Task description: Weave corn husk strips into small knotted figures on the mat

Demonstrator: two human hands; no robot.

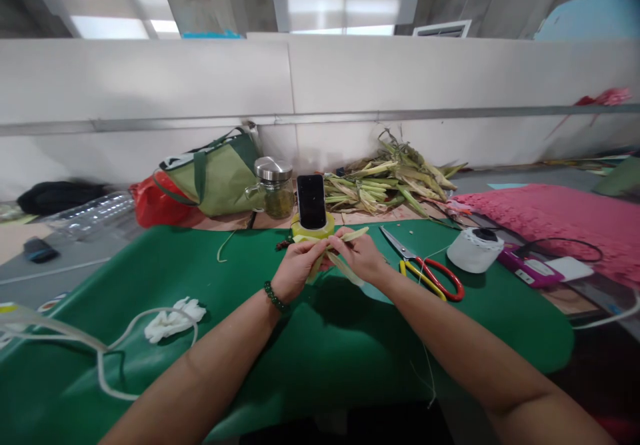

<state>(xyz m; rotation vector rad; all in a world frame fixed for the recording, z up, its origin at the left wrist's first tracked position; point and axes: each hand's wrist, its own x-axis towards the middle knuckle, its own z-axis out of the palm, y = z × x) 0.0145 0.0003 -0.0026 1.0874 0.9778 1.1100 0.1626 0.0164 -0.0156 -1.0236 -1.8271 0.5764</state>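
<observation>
Pale green corn husk strips (345, 270) stick out between my two hands, above the green mat. My left hand (299, 266), with a dark beaded bracelet at the wrist, pinches the strips from the left. From the right, my right hand (361, 256) grips them too, and one strip end points up and right beyond its fingers. The fingertips of both hands nearly meet, and the exact crossing of the strips is partly hidden by them. Just behind the hands a phone (311, 202) stands upright at a yellow tape roll (327, 224).
Red-and-yellow-handled scissors (440, 278) lie open on the mat at right, beside a white thread spool (475, 250). A glass mug (278, 198), a green bag (225, 177) and a husk pile (400, 177) line the back. Crumpled tissue (175, 320) and a white cable (103, 365) are at left.
</observation>
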